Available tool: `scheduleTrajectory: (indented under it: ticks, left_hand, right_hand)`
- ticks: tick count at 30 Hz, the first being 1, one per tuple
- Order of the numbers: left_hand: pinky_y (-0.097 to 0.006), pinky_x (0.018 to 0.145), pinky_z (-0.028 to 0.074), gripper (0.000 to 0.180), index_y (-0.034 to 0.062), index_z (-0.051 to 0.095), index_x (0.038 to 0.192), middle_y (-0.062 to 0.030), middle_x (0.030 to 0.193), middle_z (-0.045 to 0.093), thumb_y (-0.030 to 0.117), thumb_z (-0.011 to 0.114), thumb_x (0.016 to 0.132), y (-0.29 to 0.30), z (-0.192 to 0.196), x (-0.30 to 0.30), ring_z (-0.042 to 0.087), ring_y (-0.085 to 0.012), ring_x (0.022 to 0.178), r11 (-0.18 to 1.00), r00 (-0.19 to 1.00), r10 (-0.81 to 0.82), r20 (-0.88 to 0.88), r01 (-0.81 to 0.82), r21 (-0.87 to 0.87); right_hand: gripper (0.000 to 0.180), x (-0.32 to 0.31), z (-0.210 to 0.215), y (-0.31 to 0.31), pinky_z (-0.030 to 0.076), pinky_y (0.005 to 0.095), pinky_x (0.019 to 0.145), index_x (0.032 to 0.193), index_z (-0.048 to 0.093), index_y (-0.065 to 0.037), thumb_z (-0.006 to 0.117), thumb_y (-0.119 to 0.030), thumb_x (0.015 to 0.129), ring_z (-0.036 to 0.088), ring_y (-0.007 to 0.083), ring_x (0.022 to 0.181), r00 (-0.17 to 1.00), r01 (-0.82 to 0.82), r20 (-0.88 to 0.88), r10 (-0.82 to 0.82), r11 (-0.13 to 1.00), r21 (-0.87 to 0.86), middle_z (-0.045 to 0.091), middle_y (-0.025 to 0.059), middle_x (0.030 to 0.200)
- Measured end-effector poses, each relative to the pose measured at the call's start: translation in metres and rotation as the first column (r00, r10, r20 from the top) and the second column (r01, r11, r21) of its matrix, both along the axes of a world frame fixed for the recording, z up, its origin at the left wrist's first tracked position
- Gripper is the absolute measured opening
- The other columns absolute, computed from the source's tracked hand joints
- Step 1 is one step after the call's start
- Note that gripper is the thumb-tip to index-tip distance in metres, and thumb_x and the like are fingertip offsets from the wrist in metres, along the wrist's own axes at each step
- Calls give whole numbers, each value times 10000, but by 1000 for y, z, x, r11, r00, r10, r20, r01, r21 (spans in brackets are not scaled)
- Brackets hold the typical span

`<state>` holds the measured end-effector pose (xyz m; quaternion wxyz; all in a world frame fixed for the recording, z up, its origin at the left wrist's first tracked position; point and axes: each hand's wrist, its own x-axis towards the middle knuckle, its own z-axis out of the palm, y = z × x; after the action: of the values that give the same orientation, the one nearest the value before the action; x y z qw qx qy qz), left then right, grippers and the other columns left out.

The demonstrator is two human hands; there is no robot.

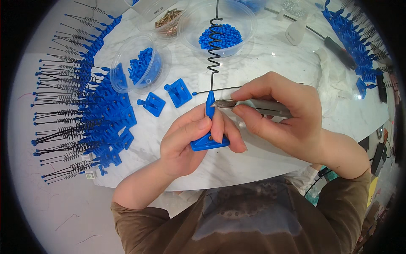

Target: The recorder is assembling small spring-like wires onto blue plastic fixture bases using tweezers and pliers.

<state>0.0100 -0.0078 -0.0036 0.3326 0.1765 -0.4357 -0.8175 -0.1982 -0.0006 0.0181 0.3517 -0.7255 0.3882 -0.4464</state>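
Observation:
My left hand (190,135) is closed round a blue plastic stand (210,144) with a square base and a cone-shaped top. From the cone's tip a black coiled spring wire (214,53) rises upright. My right hand (283,114) grips a grey utility knife (270,107), its blade pointing left and meeting the side of the blue cone, just above my left fingers. Behind the cone lies a thin black rod (228,88) with a small blue tip. Two loose blue square bases (178,92) rest on the table to the left of my left hand.
Many finished-looking blue stands with springs (105,101) crowd the table's left edge; more (359,46) line the far right. Clear tubs hold blue beads (222,36), blue cone parts (141,65) and copper-coloured screws (169,19). A white bottle (296,31) and black-handled tool (338,51) lie behind.

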Motion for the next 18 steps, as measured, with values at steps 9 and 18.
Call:
scheduleTrajectory:
  ticks: [9, 18]
  left_hand:
    - [-355, 797, 437, 296, 42, 477, 816, -254, 867, 606, 292, 370, 931, 0, 1, 0, 587, -281, 835, 1000, 1000, -4, 5, 4, -5]
    - [-350, 796, 430, 296, 44, 471, 811, -254, 870, 607, 296, 368, 928, 0, 1, 0, 581, -275, 837, 1000, 1000, -12, 14, 12, -22]
  right_hand:
    - [174, -1, -1, -1, 485, 205, 605, 918, 615, 20, 655, 37, 750, 634, 93, 716, 1000, 14, 0, -14, 1000, -14, 655, 66, 810]
    - [175, -2, 1, 0, 480, 202, 599, 916, 613, 24, 658, 35, 746, 626, 88, 703, 1000, 8, -16, -8, 1000, 22, 652, 65, 805]
